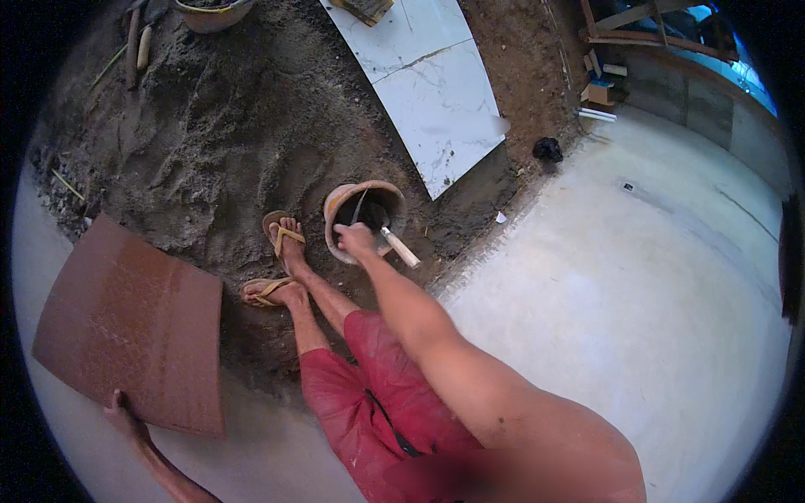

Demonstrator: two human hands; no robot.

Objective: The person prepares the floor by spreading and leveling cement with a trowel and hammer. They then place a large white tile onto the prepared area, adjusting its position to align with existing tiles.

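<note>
At the lower left, my left hand (126,417) is closed on the near edge of a large brown tile (134,323). The tile's ribbed face is turned up, with a darker band across it. My right hand (358,240) reaches to a mortar-stained bucket (337,201) on the dirt and is closed at its thin curved handle. Against the bucket's rim leans a tool with a pale wooden handle (401,248), close beside my right hand; its head is hidden inside. Dark contents show in the bucket, too shadowed to make out.
Heaped grey sand (201,126) spreads ahead of my sandalled feet. White marbled tiles (436,92) lie beyond the bucket, with a wooden block (365,10) on top. Another bucket (214,15) stands far left. A pale floor (620,285) stretches right, near a black bundle (547,150).
</note>
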